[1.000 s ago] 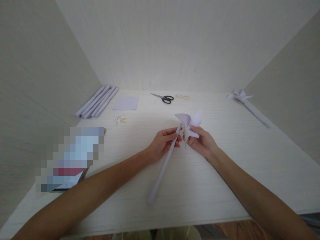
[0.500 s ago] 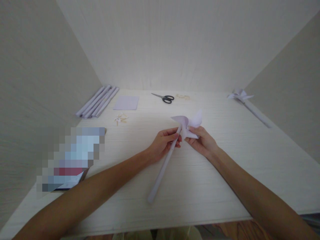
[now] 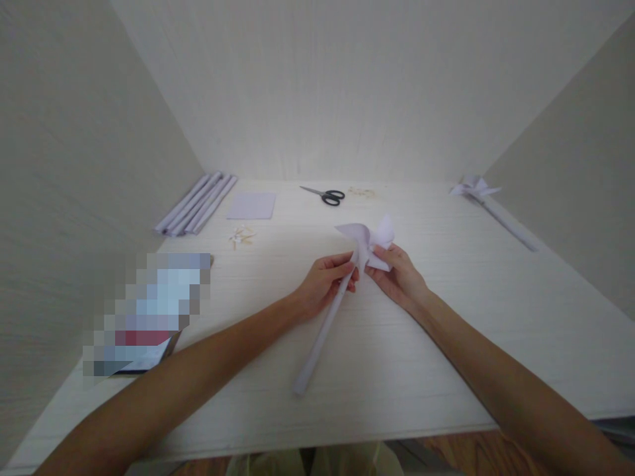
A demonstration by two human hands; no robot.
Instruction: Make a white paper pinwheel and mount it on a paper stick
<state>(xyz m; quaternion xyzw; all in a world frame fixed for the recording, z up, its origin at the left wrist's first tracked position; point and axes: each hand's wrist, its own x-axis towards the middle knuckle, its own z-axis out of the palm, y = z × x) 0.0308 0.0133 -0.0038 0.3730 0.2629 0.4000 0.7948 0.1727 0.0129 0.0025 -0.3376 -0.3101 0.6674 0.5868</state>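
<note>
Between my hands is a paper pinwheel (image 3: pixel 361 239) of pale lilac-white paper with curved blades, set at the upper end of a rolled paper stick (image 3: pixel 325 337). My left hand (image 3: pixel 327 284) is closed around the stick just below the blades, thumb on top. The stick slants down toward the table's front edge. My right hand (image 3: pixel 399 274) pinches the pinwheel at its right side near the centre, thumb over a blade. The fingertips behind the paper are partly hidden, and so is the joint between blades and stick.
Rolled paper sticks (image 3: pixel 196 203) lie at the back left, beside a square paper stack (image 3: pixel 252 205). Small pale strips (image 3: pixel 241 236) sit in front. Black-handled scissors (image 3: pixel 331 196) and tiny beige pieces (image 3: pixel 362 192) are farther back. Another pinwheel (image 3: pixel 476 187) lies right; a blurred tablet-like device (image 3: pixel 169 357) left.
The blades have turned and shifted slightly to the left, and my right hand has moved a little left with them. My left hand keeps its hold on the stick.
</note>
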